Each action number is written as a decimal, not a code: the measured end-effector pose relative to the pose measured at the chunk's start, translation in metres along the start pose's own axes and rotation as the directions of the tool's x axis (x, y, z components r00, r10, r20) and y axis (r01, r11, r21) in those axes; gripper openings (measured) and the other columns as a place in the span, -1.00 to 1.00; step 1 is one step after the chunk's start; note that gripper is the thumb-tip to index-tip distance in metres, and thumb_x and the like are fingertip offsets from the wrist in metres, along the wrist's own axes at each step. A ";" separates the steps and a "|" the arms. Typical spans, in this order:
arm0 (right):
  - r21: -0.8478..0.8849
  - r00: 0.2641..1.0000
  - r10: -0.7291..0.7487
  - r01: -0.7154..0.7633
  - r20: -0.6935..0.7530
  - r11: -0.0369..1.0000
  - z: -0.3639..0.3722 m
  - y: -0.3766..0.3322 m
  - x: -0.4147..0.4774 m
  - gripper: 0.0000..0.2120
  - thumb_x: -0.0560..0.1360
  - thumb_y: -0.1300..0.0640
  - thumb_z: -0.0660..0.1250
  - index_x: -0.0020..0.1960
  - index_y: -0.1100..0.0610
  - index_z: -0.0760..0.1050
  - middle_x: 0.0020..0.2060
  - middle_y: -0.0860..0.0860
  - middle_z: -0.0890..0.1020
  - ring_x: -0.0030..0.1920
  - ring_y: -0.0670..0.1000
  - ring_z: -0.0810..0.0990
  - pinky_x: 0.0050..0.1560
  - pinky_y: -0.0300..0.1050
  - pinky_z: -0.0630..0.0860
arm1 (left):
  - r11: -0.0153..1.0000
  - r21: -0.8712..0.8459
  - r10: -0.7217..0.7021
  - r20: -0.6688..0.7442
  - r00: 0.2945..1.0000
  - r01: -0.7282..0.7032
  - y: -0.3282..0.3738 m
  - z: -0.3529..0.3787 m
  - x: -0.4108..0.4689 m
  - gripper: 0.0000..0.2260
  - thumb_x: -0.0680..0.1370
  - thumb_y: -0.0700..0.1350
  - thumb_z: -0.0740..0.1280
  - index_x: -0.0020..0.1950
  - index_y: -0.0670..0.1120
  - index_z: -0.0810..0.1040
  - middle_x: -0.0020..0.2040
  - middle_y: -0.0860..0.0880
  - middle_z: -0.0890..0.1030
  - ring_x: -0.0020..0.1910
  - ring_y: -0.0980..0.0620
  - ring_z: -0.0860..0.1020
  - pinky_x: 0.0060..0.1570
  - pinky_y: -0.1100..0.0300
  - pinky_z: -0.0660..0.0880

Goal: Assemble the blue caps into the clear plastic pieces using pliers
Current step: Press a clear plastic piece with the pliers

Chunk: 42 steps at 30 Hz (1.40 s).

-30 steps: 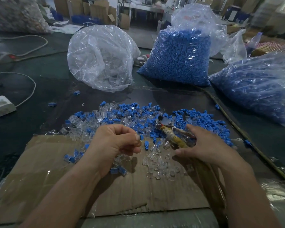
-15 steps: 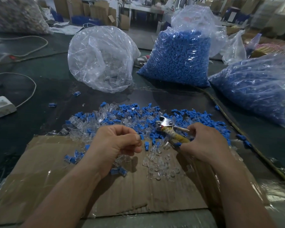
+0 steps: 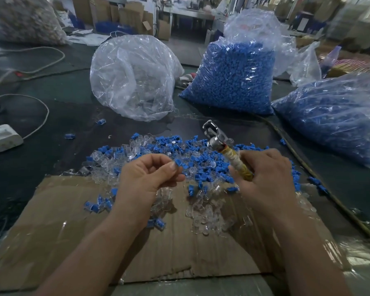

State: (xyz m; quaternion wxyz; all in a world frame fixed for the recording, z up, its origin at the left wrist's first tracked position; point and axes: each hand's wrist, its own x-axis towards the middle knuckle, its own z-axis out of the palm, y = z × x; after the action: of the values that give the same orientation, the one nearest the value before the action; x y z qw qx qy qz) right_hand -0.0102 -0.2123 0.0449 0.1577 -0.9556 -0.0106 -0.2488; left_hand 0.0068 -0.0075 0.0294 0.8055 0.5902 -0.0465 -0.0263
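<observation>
My left hand (image 3: 150, 176) pinches a small piece with a blue cap (image 3: 179, 163) between thumb and fingertips, just above the pile. My right hand (image 3: 265, 176) grips the tape-wrapped handles of the pliers (image 3: 220, 144), lifted off the pile with the metal jaws pointing up and away. A loose heap of blue caps (image 3: 203, 159) mixed with clear plastic pieces (image 3: 137, 150) spreads across the table behind both hands. More clear pieces (image 3: 203, 216) lie on the cardboard sheet (image 3: 73, 231) between my wrists.
A clear bag of clear pieces (image 3: 132, 77) stands behind the pile. Two bags of blue caps (image 3: 233, 77) (image 3: 333, 116) fill the back right. A white power adapter (image 3: 3, 139) with cords lies at the left. A cable (image 3: 303, 165) runs along the right.
My right hand closed round the pliers' handles and raised them off the pile, jaws now upright. My left hand lifted slightly, showing a blue cap at its fingertips.
</observation>
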 end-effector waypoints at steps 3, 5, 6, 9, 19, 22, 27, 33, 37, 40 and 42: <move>0.063 0.999 -0.007 0.005 0.035 0.998 0.001 -0.008 -0.003 -0.88 0.38 0.05 0.41 -0.13 0.00 0.48 -0.41 -0.26 0.29 -0.36 -0.16 0.30 -0.32 -0.19 0.15 | 0.999 -0.007 0.045 -0.033 0.998 -0.045 -0.001 0.001 0.000 -0.85 0.27 -0.15 0.34 -0.22 -0.17 0.53 -0.31 -0.09 0.66 -0.34 0.01 0.64 -0.33 0.29 0.56; 0.114 0.995 -0.003 -0.008 0.101 0.993 0.004 -0.012 -0.004 -0.85 0.43 0.01 0.36 -0.04 -0.02 0.45 -0.36 -0.24 0.33 -0.36 -0.22 0.32 -0.35 -0.29 0.19 | 0.998 -0.013 0.068 -0.046 0.997 -0.068 -0.001 0.002 0.000 -0.87 0.28 -0.16 0.33 -0.21 -0.17 0.53 -0.31 -0.09 0.66 -0.33 0.02 0.64 -0.33 0.30 0.55; 0.121 0.991 -0.012 -0.004 0.133 0.993 0.005 -0.013 -0.005 -0.80 0.44 -0.01 0.33 0.04 -0.02 0.44 -0.30 -0.24 0.34 -0.33 -0.21 0.33 -0.32 -0.30 0.21 | 0.997 -0.010 0.079 -0.052 0.996 -0.079 -0.002 0.002 0.000 -0.87 0.28 -0.16 0.33 -0.21 -0.16 0.53 -0.31 -0.08 0.66 -0.33 0.02 0.64 -0.33 0.31 0.55; 0.117 0.968 -0.056 0.028 0.244 0.993 0.006 -0.017 -0.006 -0.55 0.48 -0.02 0.28 0.34 -0.02 0.29 -0.03 -0.21 0.29 -0.15 -0.18 0.34 -0.13 -0.23 0.28 | 0.994 0.014 0.111 -0.079 0.991 -0.110 -0.003 0.002 -0.001 -0.88 0.29 -0.15 0.33 -0.21 -0.14 0.54 -0.30 -0.07 0.66 -0.32 0.03 0.64 -0.31 0.31 0.55; 0.135 0.927 -0.128 0.085 0.353 0.987 0.010 -0.025 -0.009 -0.35 0.48 -0.04 0.28 0.48 0.01 0.07 0.18 -0.11 0.30 0.02 -0.16 0.34 0.08 -0.25 0.29 | 0.989 0.014 0.150 -0.138 0.979 -0.149 -0.002 0.003 0.001 -0.89 0.29 -0.17 0.33 -0.22 -0.14 0.54 -0.34 -0.03 0.64 -0.34 0.09 0.61 -0.30 0.30 0.55; 0.141 0.930 -0.127 0.082 0.346 0.987 0.010 -0.026 -0.009 -0.39 0.48 -0.08 0.26 0.45 0.01 0.14 0.05 -0.18 0.27 -0.04 -0.20 0.30 0.04 -0.27 0.26 | 0.988 0.021 0.153 -0.122 0.981 -0.151 -0.002 0.003 0.000 -0.89 0.29 -0.17 0.34 -0.21 -0.14 0.54 -0.34 -0.02 0.64 -0.34 0.09 0.61 -0.30 0.31 0.55; 0.100 0.938 -0.149 0.123 0.313 0.987 0.007 -0.026 -0.010 -0.57 0.46 -0.10 0.28 0.29 0.00 0.37 -0.03 -0.18 0.39 -0.07 -0.19 0.28 -0.09 -0.32 0.19 | 0.986 0.025 0.166 -0.105 0.981 -0.164 -0.001 0.003 -0.001 -0.89 0.30 -0.17 0.34 -0.21 -0.14 0.55 -0.34 -0.01 0.64 -0.34 0.11 0.60 -0.31 0.33 0.54; 0.018 0.949 -0.164 0.165 0.271 0.986 0.003 -0.030 -0.009 -0.71 0.44 -0.09 0.32 0.11 -0.01 0.47 -0.11 -0.13 0.49 -0.09 -0.13 0.32 -0.09 -0.24 0.10 | 0.983 0.044 0.184 -0.102 0.978 -0.181 0.001 0.004 -0.003 -0.87 0.29 -0.14 0.35 -0.21 -0.15 0.54 -0.35 -0.01 0.63 -0.36 0.11 0.59 -0.31 0.32 0.55; 0.064 0.944 -0.124 0.110 0.305 0.992 0.002 -0.034 -0.012 -0.74 0.45 -0.05 0.32 0.11 -0.04 0.40 -0.11 -0.14 0.43 -0.08 -0.11 0.40 -0.12 -0.21 0.32 | 0.980 0.051 0.198 -0.104 0.975 -0.194 0.002 0.005 -0.004 -0.88 0.30 -0.15 0.34 -0.21 -0.16 0.54 -0.37 0.00 0.62 -0.38 0.12 0.58 -0.32 0.32 0.54; 0.092 0.937 -0.102 0.075 0.333 0.993 0.001 -0.035 -0.012 -0.78 0.45 -0.03 0.32 0.05 -0.09 0.36 -0.09 -0.15 0.45 -0.06 -0.13 0.41 -0.08 -0.18 0.41 | 0.972 0.075 0.229 -0.108 0.968 -0.221 0.002 0.006 -0.005 -0.89 0.31 -0.17 0.34 -0.21 -0.17 0.53 -0.37 0.01 0.63 -0.40 0.14 0.57 -0.34 0.35 0.52; 0.107 0.930 -0.100 0.066 0.353 0.992 0.001 -0.036 -0.011 -0.80 0.46 -0.01 0.33 -0.02 -0.11 0.31 -0.12 -0.14 0.45 -0.10 -0.13 0.40 -0.13 -0.23 0.37 | 0.969 0.094 0.240 -0.117 0.964 -0.230 0.002 0.006 -0.005 -0.91 0.33 -0.19 0.34 -0.21 -0.17 0.53 -0.36 0.01 0.63 -0.40 0.15 0.57 -0.35 0.37 0.51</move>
State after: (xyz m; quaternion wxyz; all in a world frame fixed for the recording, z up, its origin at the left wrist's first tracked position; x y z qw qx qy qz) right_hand -0.0231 -0.1773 0.0495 0.1868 -0.9752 -0.0911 -0.0768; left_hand 0.0010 -0.0117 0.0329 0.7800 0.6126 -0.0659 0.1092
